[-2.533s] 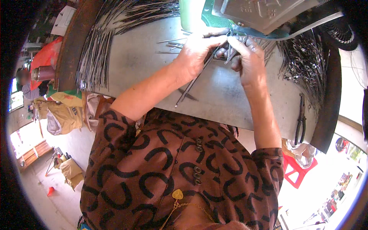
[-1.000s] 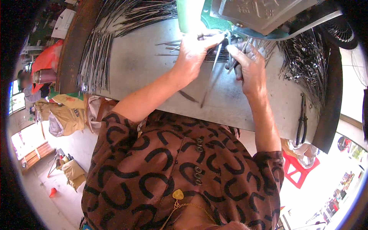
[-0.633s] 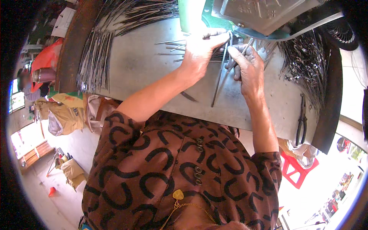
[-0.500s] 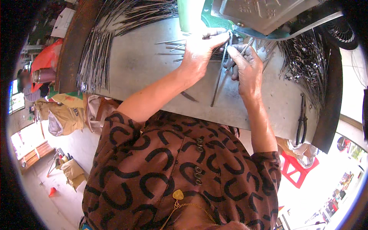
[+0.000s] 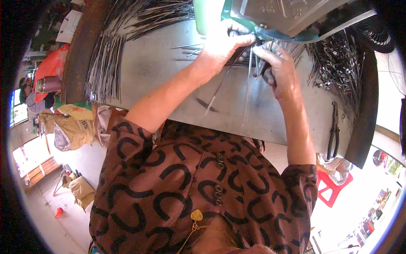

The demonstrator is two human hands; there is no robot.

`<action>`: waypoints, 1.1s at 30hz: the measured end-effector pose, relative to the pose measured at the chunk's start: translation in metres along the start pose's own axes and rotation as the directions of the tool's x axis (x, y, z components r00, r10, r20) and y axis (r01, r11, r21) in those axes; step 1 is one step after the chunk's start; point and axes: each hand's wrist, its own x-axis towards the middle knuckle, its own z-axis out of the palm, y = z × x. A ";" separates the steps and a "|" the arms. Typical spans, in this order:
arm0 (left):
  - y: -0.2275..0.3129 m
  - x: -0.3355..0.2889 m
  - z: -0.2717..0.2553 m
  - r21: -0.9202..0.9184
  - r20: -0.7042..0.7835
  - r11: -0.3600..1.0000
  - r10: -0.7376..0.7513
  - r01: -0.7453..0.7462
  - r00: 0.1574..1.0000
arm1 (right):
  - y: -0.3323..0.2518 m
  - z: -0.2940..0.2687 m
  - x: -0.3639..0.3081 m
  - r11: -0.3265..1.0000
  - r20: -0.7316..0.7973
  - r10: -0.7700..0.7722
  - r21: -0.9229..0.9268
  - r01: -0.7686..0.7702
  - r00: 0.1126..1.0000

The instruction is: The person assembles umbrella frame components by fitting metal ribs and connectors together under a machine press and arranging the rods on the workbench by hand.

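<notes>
Since the earlier frame our left hand [image 5: 220, 46] has slid up the grey metal tabletop [image 5: 160, 72] toward the grey machine housing [image 5: 292, 12], and the thin steel rods [image 5: 249, 84] now hang nearly vertical.

Our left hand's fingers are curled closed around the upper ends of the thin steel rods, just beneath the housing; our right hand [image 5: 279, 70] pinches the same bundle from the other side, fingers narrow and bent. The rods' lower ends trail down over the tabletop. A fan of long grey wires [image 5: 103, 63] lies along the table's left edge, a tangle of short bent wire pieces [image 5: 338, 67] at its right, with black-handled pliers [image 5: 334, 133] below that. A pale green upright cylinder [image 5: 205, 15] stands beside the housing.
</notes>
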 end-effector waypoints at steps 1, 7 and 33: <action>0.000 -0.001 0.001 0.001 0.002 1.000 0.001 -0.001 1.000 | 0.005 0.001 0.000 0.998 0.007 -0.003 0.066 0.002 1.000; -0.006 -0.011 0.010 0.041 -0.079 0.994 0.102 -0.099 0.992 | 0.007 0.007 -0.005 0.986 -0.053 -0.002 0.168 0.011 0.999; -0.013 -0.071 -0.012 0.005 0.159 0.996 -0.084 0.085 0.984 | 0.029 0.004 -0.031 0.992 -0.089 -0.095 0.072 0.102 0.991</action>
